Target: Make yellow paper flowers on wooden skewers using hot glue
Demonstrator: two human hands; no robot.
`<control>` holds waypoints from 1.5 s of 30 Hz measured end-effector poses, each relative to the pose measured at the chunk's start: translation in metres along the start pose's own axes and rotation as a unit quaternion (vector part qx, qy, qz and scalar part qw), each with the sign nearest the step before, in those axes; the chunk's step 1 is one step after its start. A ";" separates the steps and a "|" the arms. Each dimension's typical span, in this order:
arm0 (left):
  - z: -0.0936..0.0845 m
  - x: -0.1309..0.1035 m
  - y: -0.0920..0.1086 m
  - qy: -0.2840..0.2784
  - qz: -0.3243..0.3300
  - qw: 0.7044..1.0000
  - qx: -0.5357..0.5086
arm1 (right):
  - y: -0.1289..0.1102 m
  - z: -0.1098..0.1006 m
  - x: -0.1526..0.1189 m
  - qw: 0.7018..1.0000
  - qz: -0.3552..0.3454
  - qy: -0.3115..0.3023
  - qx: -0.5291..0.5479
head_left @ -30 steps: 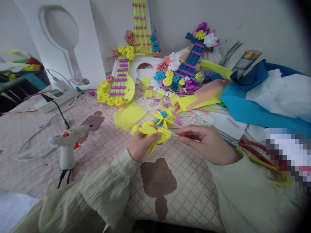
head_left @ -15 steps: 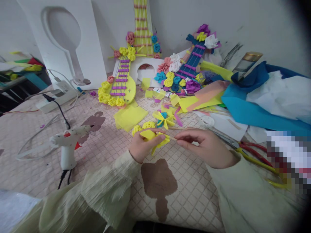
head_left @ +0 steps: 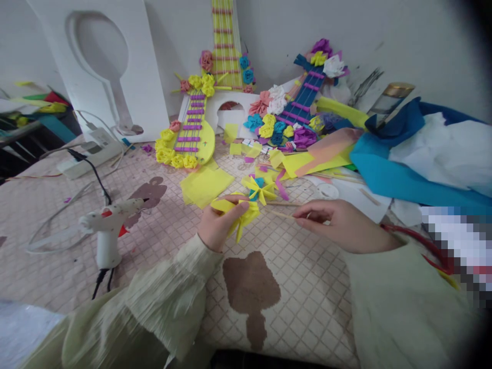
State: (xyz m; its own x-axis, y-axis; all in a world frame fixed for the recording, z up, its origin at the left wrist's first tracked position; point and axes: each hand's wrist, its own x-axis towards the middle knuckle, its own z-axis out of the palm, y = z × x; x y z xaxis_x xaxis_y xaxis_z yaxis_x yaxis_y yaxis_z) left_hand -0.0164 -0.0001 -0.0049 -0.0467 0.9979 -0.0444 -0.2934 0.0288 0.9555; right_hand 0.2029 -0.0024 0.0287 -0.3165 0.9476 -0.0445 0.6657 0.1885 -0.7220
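Observation:
A folded piece of yellow paper (head_left: 241, 219) with loose strips hanging down is pinched between the thumb and fingers of my left hand (head_left: 220, 221). My right hand (head_left: 326, 220) grips one end of a thin wooden stick (head_left: 282, 213). The stick's free end points left at the yellow paper, with a small gap between them. Just beyond my left hand lies a yellow paper star (head_left: 263, 190) over a bit of teal paper. Yellow paper sheets (head_left: 205, 184) are stacked farther back on the left.
On the left a white glue gun (head_left: 109, 230) stands near a power strip (head_left: 90, 154). Paper-flowered model instruments, one yellow (head_left: 206, 143) and one blue (head_left: 303, 105), lean at the back. Teal paper (head_left: 384, 164) and red-handled scissors (head_left: 418, 241) lie on the right.
My right hand has moved right, drawing the stick out of the yellow paper. My left hand has shifted slightly left with the paper.

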 end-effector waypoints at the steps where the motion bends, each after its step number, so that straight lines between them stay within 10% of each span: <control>1: 0.000 0.000 0.000 -0.009 -0.005 1.000 0.001 | 0.003 -0.002 0.001 1.000 0.008 -0.007 -0.025; 7: 0.004 -0.006 0.002 -0.120 -0.052 0.990 0.051 | -0.004 0.004 0.000 0.993 -0.045 0.100 -0.052; 16: 0.010 -0.012 0.010 -0.206 -0.078 0.967 0.131 | -0.016 0.021 -0.005 0.979 -0.005 -0.067 0.191; 25: 0.009 -0.009 0.013 -0.181 -0.094 0.973 0.104 | 0.011 -0.022 -0.001 0.948 0.034 0.291 -0.125; 32: 0.009 -0.010 0.014 -0.216 -0.108 0.965 0.102 | 0.020 -0.041 -0.005 0.915 0.052 0.334 -0.221; 36: 0.009 -0.011 0.014 -0.223 -0.105 0.963 0.114 | 0.009 -0.031 -0.005 0.944 0.086 0.297 -0.115; 45: 0.003 -0.013 0.008 -0.268 0.100 0.911 0.295 | -0.019 0.024 -0.006 0.979 -0.121 -0.010 0.163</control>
State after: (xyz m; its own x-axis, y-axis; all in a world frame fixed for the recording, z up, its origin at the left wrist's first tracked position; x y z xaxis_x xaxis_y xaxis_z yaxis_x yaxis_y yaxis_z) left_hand -0.0153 -0.0131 0.0040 0.4776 0.8663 0.1463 0.2418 -0.2898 0.9261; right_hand 0.1762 -0.0178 0.0258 -0.4546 0.8789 0.1443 0.3183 0.3117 -0.8953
